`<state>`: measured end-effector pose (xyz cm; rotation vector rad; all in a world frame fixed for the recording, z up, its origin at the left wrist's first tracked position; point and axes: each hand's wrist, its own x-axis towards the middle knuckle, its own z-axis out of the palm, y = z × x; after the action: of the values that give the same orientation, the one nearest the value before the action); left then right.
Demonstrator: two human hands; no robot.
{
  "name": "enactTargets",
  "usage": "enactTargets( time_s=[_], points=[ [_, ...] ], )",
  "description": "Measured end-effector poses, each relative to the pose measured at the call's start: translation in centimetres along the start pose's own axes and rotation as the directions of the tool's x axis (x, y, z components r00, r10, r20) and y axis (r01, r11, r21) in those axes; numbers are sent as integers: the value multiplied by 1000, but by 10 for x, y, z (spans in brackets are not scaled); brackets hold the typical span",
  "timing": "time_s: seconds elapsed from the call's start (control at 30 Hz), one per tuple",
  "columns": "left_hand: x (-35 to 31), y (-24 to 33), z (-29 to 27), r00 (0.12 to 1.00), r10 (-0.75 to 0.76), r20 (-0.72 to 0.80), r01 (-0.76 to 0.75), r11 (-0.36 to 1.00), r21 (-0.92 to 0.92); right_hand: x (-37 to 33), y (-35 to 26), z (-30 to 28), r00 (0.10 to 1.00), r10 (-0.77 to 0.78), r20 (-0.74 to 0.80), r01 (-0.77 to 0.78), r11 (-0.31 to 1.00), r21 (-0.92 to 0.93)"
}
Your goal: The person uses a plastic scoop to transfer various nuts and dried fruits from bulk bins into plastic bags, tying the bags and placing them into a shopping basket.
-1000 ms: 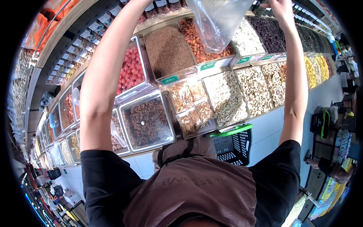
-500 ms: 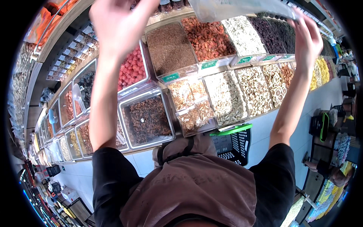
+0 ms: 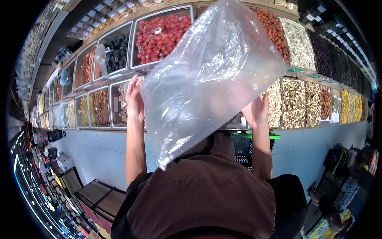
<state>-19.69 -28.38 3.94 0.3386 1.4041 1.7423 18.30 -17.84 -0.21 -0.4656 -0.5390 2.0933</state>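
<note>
Your half-open left hand (image 3: 135, 99) and right hand (image 3: 258, 112) flank a clear plastic bag (image 3: 207, 75); I cannot tell whether either grips.

unreadable lettering (image 3: 205, 179) on brown garment (image 3: 203, 201), white container labels (image 3: 99, 7) too small

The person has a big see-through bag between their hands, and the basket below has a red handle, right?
Not quite: the basket has a green handle, not a red one, as the head view shows. You're right about the big see-through bag.
</note>
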Motion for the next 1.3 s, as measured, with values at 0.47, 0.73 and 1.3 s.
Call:
enactTargets(
  time_s=[0.47,0.73,1.3],
  points=[
    [116,-54,-176,999,-41,-35,49,957,287,18,232,24,827,160,-539,-248,964,-94],
    [164,-50,-209,982,83,169,-177,705,686,-28,265,48,696,116,-709,-520,761,-387],
    [46,-110,-138,777,-24,629,-611,-269,744,-234,296,-100,524,14,-852,-609,705,-363]
  ],
)
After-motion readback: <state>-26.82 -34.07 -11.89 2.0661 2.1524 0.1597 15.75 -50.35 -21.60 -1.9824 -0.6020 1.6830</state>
